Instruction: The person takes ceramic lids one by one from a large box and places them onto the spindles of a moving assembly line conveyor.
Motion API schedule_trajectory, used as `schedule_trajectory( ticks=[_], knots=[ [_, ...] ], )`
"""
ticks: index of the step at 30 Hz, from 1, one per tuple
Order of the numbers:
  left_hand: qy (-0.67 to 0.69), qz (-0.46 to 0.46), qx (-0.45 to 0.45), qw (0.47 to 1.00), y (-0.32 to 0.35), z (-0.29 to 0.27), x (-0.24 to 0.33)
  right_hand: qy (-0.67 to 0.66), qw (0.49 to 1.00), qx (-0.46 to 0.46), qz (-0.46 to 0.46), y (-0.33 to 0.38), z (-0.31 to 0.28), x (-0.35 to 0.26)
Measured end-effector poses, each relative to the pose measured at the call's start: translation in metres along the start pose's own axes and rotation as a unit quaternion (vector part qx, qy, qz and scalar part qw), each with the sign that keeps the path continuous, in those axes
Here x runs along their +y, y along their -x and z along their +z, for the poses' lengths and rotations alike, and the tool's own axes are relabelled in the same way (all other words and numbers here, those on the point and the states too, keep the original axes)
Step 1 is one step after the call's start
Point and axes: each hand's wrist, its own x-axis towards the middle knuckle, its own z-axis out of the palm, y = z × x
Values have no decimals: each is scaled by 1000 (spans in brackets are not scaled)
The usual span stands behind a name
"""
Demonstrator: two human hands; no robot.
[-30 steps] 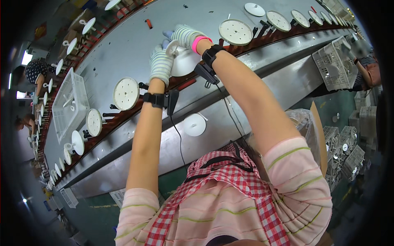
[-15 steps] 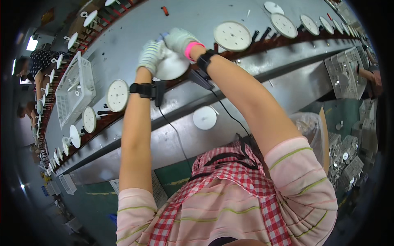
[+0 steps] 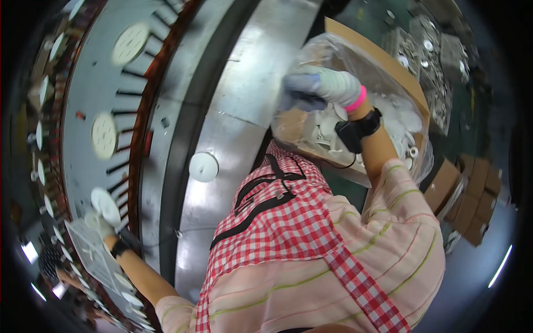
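Clear plastic bag [image 3: 311, 119] inside brown cardboard box [image 3: 383, 58].

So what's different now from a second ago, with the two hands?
The hands have split. The right hand left the white disc and swung right into the bag of white parts in the box. The left hand keeps a white disc at the conveyor's left end. Discs still line the conveyor.

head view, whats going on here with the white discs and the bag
A person in a checked apron works at a long metal line. The left hand, gloved, holds a white disc out at the line's rack, where more discs sit. The right hand, gloved, reaches into a clear bag of white parts set in a cardboard box.
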Motion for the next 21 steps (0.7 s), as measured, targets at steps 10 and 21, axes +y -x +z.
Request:
schedule_trajectory(
  ticks=[10, 21],
  knots=[
    [228, -257, 207, 916, 72, -31, -2, 256, 875, 342, 227, -42, -98, 362],
    [454, -540, 10, 709, 215, 25, 40, 667, 637, 377, 85, -12, -103, 410]
  ],
)
